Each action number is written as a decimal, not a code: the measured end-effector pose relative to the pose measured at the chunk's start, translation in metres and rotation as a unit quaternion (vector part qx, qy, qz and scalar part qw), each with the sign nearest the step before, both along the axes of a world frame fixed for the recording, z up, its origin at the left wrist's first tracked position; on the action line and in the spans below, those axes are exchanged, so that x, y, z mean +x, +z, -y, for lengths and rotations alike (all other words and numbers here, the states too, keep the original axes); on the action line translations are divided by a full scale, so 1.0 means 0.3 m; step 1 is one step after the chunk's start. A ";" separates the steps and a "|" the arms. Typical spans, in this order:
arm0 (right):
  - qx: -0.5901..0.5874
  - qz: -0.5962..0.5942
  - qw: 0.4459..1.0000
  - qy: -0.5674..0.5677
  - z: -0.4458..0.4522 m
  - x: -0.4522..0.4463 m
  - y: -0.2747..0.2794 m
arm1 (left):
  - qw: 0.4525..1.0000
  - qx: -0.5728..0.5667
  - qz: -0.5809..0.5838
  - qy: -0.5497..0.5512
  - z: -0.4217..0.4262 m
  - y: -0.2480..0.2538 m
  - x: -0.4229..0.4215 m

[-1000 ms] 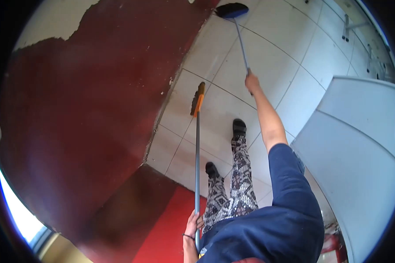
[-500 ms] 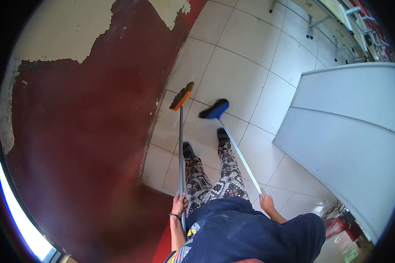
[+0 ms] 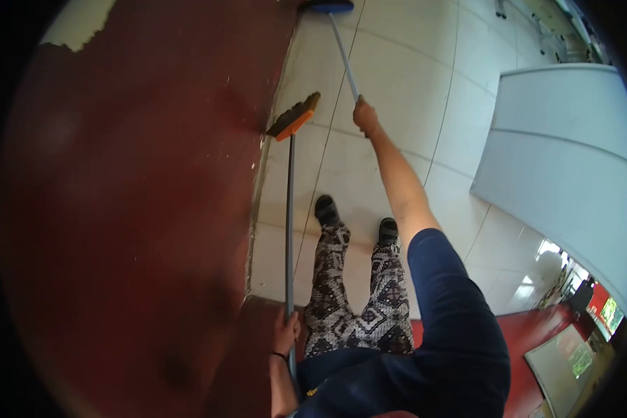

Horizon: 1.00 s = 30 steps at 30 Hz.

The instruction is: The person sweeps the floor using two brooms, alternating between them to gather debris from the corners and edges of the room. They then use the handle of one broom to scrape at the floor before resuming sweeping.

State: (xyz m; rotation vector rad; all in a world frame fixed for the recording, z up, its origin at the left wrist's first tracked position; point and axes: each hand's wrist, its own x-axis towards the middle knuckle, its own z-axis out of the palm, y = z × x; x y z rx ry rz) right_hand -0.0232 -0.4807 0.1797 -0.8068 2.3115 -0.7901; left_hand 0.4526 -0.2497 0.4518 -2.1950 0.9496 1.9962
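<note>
Holds the gray pole (image 3: 290, 223) of the orange broom (image 3: 295, 126) in the left hand (image 3: 285, 332), with fingers curled closed around it, close to the body. Grips the gray handle (image 3: 345, 59) of the blue broom (image 3: 329, 6) in the right hand (image 3: 365, 116), with fingers wrapped closed near the handle's end and the arm stretched far forward. Wears a black wristband (image 3: 279, 355) just behind the left fingers. Has the orange broom's dark bristles well ahead of those fingers, near the foot of the dark red wall (image 3: 132, 174); cannot tell about contact with either wall or floor. Has the blue broom's head beyond the right fingers, partly cut off at the top of the view, near the same wall. Stands in black sandals (image 3: 325, 210) and patterned trousers (image 3: 327, 279), ahead of the left fingers and behind the right, on pale floor tiles (image 3: 397, 70). Has a whitish panel (image 3: 557, 153) well apart, to the right of the right fingers.
</note>
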 end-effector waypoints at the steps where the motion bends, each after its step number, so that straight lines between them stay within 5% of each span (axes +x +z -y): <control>1: 0.008 0.016 1.000 -0.005 -0.079 0.049 -0.058 | 1.000 0.004 -0.026 0.013 -0.034 -0.031 0.026; 4: 0.097 -0.173 0.973 0.121 -0.538 0.146 -0.172 | 0.998 0.023 -0.063 0.018 -0.110 -0.044 0.058; 8: 0.255 -0.014 0.963 0.087 -1.400 0.420 0.071 | 0.998 0.044 -0.039 -0.034 -0.031 -0.007 0.015; 10: 0.386 0.077 0.915 0.088 -1.740 0.541 0.415 | 0.998 0.013 -0.016 -0.066 0.008 0.019 -0.045; 12: 0.441 0.169 0.880 0.046 -1.932 0.682 0.727 | 0.996 0.029 -0.006 -0.082 0.081 0.003 -0.047; 15: 0.403 0.099 0.906 -0.079 -2.062 0.886 1.020 | 0.990 0.094 0.020 -0.100 0.198 0.014 -0.082; 20: 0.342 0.077 0.911 -0.216 -2.072 1.049 1.111 | 0.988 0.134 0.024 -0.079 0.245 -0.067 -0.132; 23: 0.284 0.106 0.932 -0.198 -1.683 0.863 0.996 | 0.986 0.126 0.048 -0.096 0.260 -0.104 -0.128; 26: 0.118 0.049 0.975 -0.182 -1.222 0.517 0.697 | 0.987 0.106 0.041 -0.113 0.257 -0.143 -0.082; 28: 0.116 0.032 0.976 -0.179 -0.950 0.222 0.410 | 0.986 0.109 0.035 -0.118 0.268 -0.184 -0.046; 29: 0.083 -0.110 0.984 -0.113 -0.866 0.061 0.165 | 0.987 0.109 0.031 -0.118 0.275 -0.202 -0.038; 30: 0.153 -0.030 0.983 -0.099 -0.734 -0.145 -0.008 | 0.987 0.108 0.029 -0.118 0.274 -0.204 -0.042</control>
